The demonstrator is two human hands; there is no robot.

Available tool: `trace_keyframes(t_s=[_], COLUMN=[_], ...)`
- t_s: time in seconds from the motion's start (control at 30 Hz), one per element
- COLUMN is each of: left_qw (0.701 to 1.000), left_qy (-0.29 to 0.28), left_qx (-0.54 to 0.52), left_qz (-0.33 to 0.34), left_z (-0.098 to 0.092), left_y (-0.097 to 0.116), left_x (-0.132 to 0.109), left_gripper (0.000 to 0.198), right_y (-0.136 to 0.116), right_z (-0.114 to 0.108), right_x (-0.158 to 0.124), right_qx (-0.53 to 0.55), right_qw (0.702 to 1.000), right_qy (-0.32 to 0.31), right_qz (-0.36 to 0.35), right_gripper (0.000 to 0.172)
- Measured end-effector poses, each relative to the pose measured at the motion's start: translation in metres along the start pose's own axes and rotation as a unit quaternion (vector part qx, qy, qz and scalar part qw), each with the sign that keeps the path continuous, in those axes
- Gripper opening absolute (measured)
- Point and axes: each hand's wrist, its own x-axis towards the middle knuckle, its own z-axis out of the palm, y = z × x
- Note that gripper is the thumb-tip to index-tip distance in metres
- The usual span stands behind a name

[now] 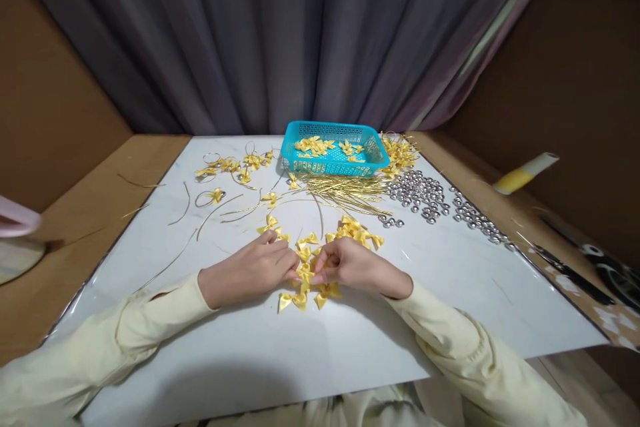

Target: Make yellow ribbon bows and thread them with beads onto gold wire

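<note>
My left hand (253,267) and my right hand (353,265) rest on the white board (310,347), fingertips meeting at the middle. Both pinch a small yellow ribbon bow (304,273) between them. More yellow bows (350,230) lie scattered around and just beyond my hands, and two lie below them (293,300). Thin gold wires (345,190) are piled further back. Both sleeves are pale yellow.
A turquoise basket (334,159) with several bows stands at the back centre. Silver bells (425,197) spread at the right. Finished bow loops (235,167) lie back left. A dark curtain hangs behind, brown walls on both sides.
</note>
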Motion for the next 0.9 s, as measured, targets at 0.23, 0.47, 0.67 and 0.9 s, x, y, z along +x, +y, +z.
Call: trace_keyframes(t_s=[0.23, 0.47, 0.67, 0.9], left_qw=[0.992, 0.989, 0.986, 0.987], left_qy=[0.025, 0.043, 0.058, 0.047], left_qx=[0.110, 0.129, 0.143, -0.133], left_qz=[0.049, 0.057, 0.065, -0.075], left_z=[-0.002, -0.003, -0.002, 0.015], left_y=[0.004, 0.005, 0.007, 0.002], left_x=[0.000, 0.003, 0.002, -0.001], left_gripper=[0.041, 0.042, 0.039, 0.031], right_y=[-0.003, -0.004, -0.003, 0.002], right_z=[-0.002, -0.003, -0.003, -0.005], right_x=[-0.002, -0.004, -0.004, 0.000], right_qx=[0.047, 0.045, 0.033, -0.029], right_qw=[0.998, 0.998, 0.999, 0.992], right_qy=[-0.016, -0.019, -0.013, 0.125], right_qz=[0.023, 0.025, 0.024, -0.001], right_gripper=[0.019, 0.014, 0.014, 0.015])
